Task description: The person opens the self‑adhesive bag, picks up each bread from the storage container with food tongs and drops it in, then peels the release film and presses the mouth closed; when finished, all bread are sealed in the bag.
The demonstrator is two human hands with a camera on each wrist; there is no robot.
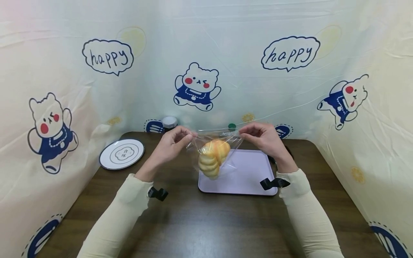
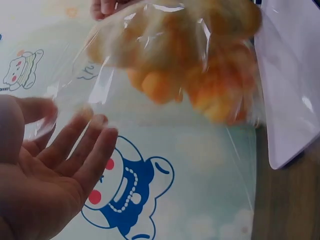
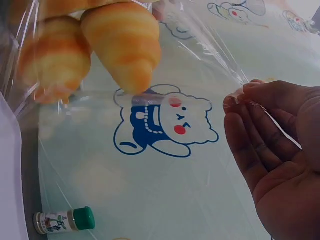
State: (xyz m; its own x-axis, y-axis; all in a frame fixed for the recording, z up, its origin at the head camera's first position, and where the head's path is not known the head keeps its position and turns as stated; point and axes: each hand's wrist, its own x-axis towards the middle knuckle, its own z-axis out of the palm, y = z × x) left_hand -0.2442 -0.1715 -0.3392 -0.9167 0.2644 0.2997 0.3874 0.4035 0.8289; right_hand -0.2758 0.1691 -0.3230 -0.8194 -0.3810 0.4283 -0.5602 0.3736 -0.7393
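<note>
A clear plastic bag (image 1: 233, 165) hangs between both hands, stretched along its top edge. Inside it lie several golden bread rolls (image 1: 209, 159) with ridged, croissant-like shapes, bunched low in the bag. My left hand (image 1: 174, 143) pinches the bag's upper left corner between thumb and fingers. At the upper right corner, my right hand (image 1: 262, 138) pinches the plastic the same way; the right wrist view shows the film gathered at the fingertips (image 3: 240, 97). A lilac tray (image 1: 248, 172) lies behind and below the bag, partly covered by it in the head view.
On the left of the brown wooden table (image 1: 206, 225) sits a white plate (image 1: 113, 157) with a dark rim. A jar with a pale lid (image 1: 169, 122) stands at the back. A small shaker bottle with a green cap (image 3: 64, 220) stands behind the tray. Printed cloth surrounds the table.
</note>
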